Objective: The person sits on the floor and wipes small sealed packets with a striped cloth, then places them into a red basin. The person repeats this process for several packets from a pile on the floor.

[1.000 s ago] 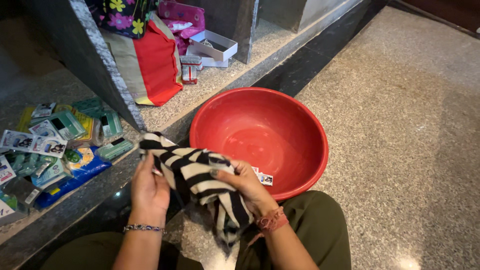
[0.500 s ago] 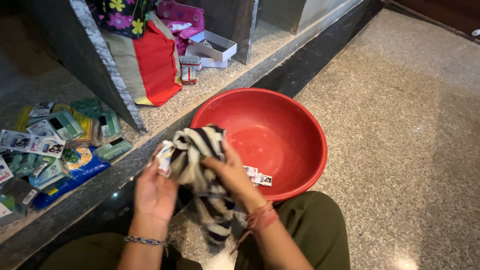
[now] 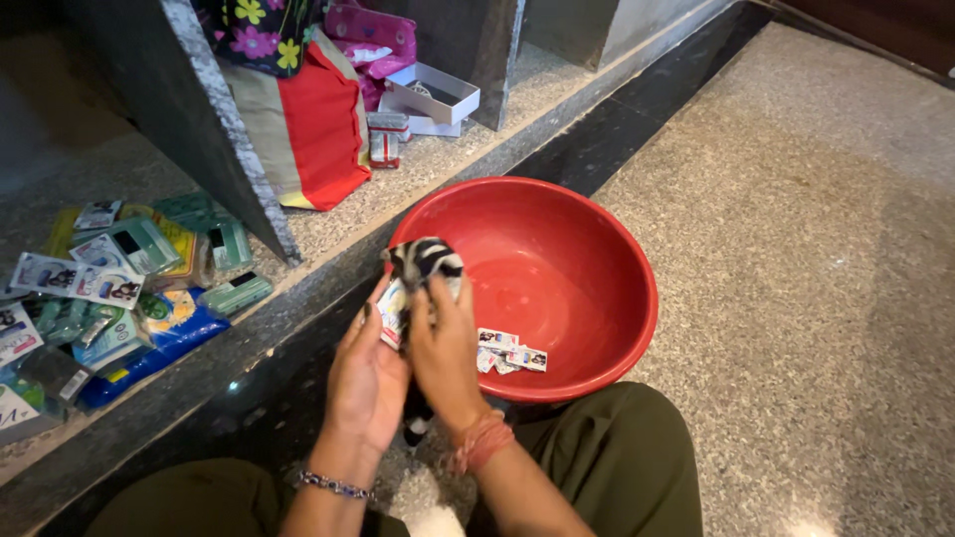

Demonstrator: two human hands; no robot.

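Both my hands press a bunched black-and-white striped cloth (image 3: 422, 264) together over the near-left rim of a red plastic basin (image 3: 577, 259). My left hand (image 3: 366, 376) cups the cloth from the left, and a small printed sachet shows between its fingers and the cloth. My right hand (image 3: 445, 358) grips the cloth from the right, palm toward the left hand. A tail of the cloth hangs down between my wrists. A few small sachet pieces (image 3: 507, 353) lie inside the basin by its near rim.
A pile of sachets and packets (image 3: 109, 288) lies on a stone ledge at left. A red and beige bag (image 3: 308, 129), a small white box (image 3: 433, 94) and a little tin stand further back. Speckled stone floor spreads to the right.
The cloth went from spread between my hands to a tight bundle. Both hands moved up and toward the basin, closing palm to palm on it.
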